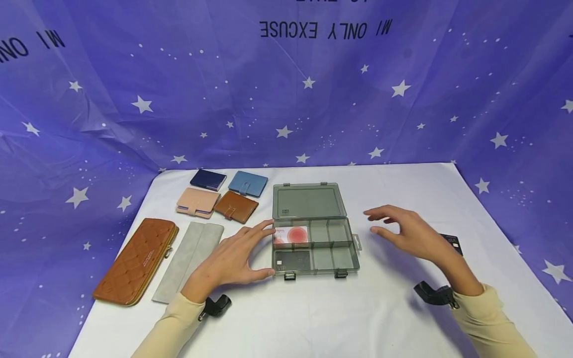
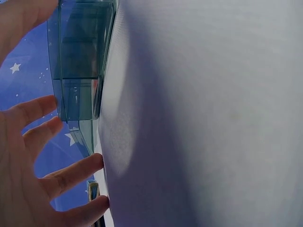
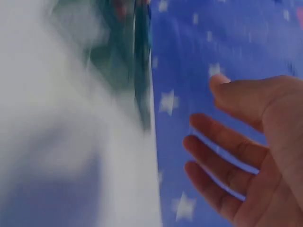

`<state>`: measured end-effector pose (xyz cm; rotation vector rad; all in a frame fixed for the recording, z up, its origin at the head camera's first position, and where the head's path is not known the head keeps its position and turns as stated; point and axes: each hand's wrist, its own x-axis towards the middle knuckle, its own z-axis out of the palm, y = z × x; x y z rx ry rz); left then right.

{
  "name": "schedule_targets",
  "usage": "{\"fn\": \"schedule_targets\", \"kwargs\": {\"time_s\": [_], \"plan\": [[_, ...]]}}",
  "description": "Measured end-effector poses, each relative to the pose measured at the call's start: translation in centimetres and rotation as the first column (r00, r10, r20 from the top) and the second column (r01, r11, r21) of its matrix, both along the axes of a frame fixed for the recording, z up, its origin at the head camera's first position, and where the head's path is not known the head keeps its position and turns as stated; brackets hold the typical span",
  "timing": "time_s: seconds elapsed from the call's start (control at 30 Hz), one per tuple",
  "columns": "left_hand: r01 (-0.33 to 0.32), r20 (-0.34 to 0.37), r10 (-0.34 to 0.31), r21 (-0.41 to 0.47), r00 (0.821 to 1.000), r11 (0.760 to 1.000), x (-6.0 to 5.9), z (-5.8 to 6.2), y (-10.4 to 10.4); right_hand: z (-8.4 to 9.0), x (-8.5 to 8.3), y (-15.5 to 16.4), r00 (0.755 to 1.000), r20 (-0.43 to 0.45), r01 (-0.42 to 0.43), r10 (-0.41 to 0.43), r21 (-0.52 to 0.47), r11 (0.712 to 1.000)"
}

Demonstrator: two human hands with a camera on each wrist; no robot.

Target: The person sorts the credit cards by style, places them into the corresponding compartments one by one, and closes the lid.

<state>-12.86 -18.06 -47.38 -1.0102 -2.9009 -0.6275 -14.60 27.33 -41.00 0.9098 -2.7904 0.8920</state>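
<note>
A smoky clear plastic box (image 1: 333,258) lies open on the white table (image 1: 313,313), its lid (image 1: 309,201) laid flat behind it. One left compartment holds a white card with red circles (image 1: 291,234); the one in front holds a dark card (image 1: 293,260). My left hand (image 1: 237,256) rests open against the box's left side, thumb at the front corner, fingers by the white card. In the left wrist view the fingers (image 2: 71,172) spread beside the box wall (image 2: 78,71). My right hand (image 1: 403,231) hovers open to the right of the box, holding nothing.
Left of the box lie a navy wallet (image 1: 208,179), a blue wallet (image 1: 247,183), a pink wallet (image 1: 197,202), a brown wallet (image 1: 236,206), a long tan quilted wallet (image 1: 136,259) and a grey pouch (image 1: 189,259). A dark card (image 1: 452,242) lies behind my right wrist. Starry blue cloth (image 1: 286,89) hangs behind.
</note>
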Motion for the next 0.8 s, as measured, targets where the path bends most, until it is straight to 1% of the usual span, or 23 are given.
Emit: {"fn": "schedule_targets", "kwargs": {"time_s": [0.07, 0.2, 0.37, 0.5, 0.67, 0.8], "plan": [[0.001, 0.002, -0.001, -0.002, 1.000, 1.000, 0.0, 0.0, 0.0, -0.3, -0.1, 2.4, 0.999, -0.011, 0.042, -0.042, -0.021, 0.999], [0.000, 0.001, 0.000, -0.002, 1.000, 1.000, 0.1, 0.0, 0.0, -1.1, 0.0, 6.5, 0.994, -0.010, 0.111, -0.111, -0.030, 0.993], [-0.002, -0.008, 0.002, -0.002, 1.000, 1.000, 0.2, -0.1, -0.1, -2.4, 0.2, 10.4, 0.981, -0.020, 0.191, -0.191, 0.030, 0.981], [0.000, -0.017, 0.000, -0.003, 1.000, 1.000, 0.1, -0.2, -0.1, -3.5, 0.4, 13.4, 0.968, -0.016, 0.250, -0.250, 0.102, 0.963], [-0.003, -0.016, 0.002, -0.012, 1.000, 1.000, 0.0, -0.1, -0.1, -5.1, 0.9, 16.5, 0.959, -0.020, 0.281, -0.281, 0.149, 0.948], [0.007, -0.009, -0.007, -0.005, 1.000, 1.000, 0.1, -0.1, 0.0, -5.8, 1.6, 18.2, 0.955, 0.009, 0.291, -0.298, 0.184, 0.939]]}}
